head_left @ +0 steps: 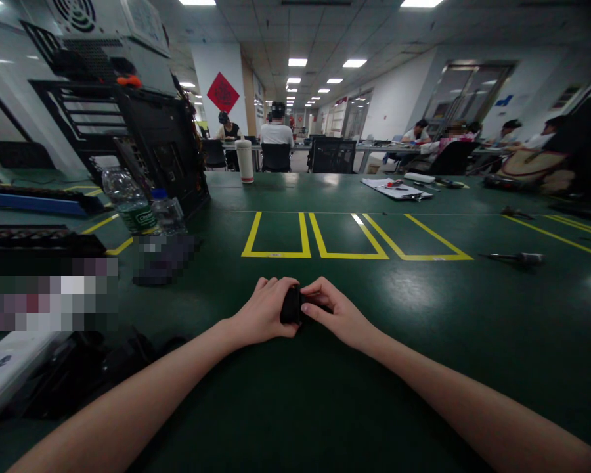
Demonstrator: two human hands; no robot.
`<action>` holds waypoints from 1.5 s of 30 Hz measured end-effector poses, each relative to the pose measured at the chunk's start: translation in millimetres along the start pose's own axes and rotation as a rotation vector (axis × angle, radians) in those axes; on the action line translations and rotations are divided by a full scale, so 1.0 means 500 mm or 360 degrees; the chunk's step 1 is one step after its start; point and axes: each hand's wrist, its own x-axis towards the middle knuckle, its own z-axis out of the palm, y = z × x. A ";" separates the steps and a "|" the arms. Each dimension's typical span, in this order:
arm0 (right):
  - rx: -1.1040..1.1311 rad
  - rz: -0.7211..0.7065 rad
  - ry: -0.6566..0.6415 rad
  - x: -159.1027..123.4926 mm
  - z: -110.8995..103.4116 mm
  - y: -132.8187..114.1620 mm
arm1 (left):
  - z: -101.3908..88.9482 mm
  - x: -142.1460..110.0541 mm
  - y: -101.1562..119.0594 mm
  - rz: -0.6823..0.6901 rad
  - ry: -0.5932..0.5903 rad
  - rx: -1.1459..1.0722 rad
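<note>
Between my hands, just above or on the green tabletop [325,394], is a small black block-like object [291,305]; its exact kind does not show. My left hand [268,309] is wrapped round it from the left, thumb below and fingers over the top. From the right, my right hand [332,307] brings its thumb and forefinger to the object's right face. Those two fingertips are close together at that face, and I cannot make out whether they pinch a part of it. The palm of my left hand hides the object's left side.
Yellow tape outlines [276,254] mark the table ahead. A screwdriver-like tool [522,258] lies right, a clipboard [394,189] and a white cup [245,161] farther back. Plastic bottles [128,197] and a black computer case [162,151] stand left. Several people sit beyond.
</note>
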 end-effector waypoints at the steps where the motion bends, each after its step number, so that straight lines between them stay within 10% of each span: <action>1: 0.0010 0.0022 -0.0001 0.000 0.000 -0.001 | -0.005 -0.001 0.004 -0.0005 -0.0020 -0.0011; 45: -0.0276 -0.0105 -0.0035 -0.011 -0.005 -0.011 | -0.017 -0.003 0.011 -0.0018 -0.0063 -0.0040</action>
